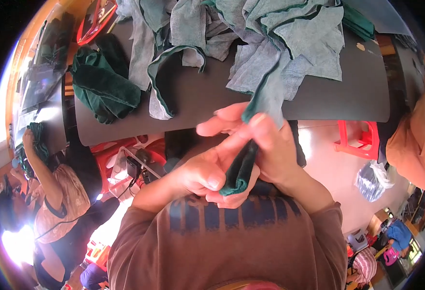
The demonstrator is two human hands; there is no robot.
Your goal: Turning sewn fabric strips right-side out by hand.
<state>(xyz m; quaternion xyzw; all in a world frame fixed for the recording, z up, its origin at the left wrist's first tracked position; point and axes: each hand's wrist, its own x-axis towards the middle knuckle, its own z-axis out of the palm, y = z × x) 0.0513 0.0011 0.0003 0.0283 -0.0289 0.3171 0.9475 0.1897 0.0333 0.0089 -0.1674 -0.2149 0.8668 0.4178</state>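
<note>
Close to my chest, both hands work on one strip of dark green velvety fabric (240, 175) with a pale grey backing. My left hand (203, 168) is closed round the folded lower end, its thumb pressing on the side. My right hand (276, 152) pinches the same strip higher up, between thumb and fingers. Above the hands the strip runs up, grey side showing, toward a heap of similar grey-backed fabric pieces (309, 38) on the dark table. Parts of the fingers overlap, and the fabric between them is hidden.
The dark table (347, 96) also bears a bundle of green velvet (103, 79) at left and a curled strip (158, 92). Red stools (360, 140) stand on the floor. Co-workers sit at left (60, 198) and right (413, 140). A plastic bag (374, 181) lies at right.
</note>
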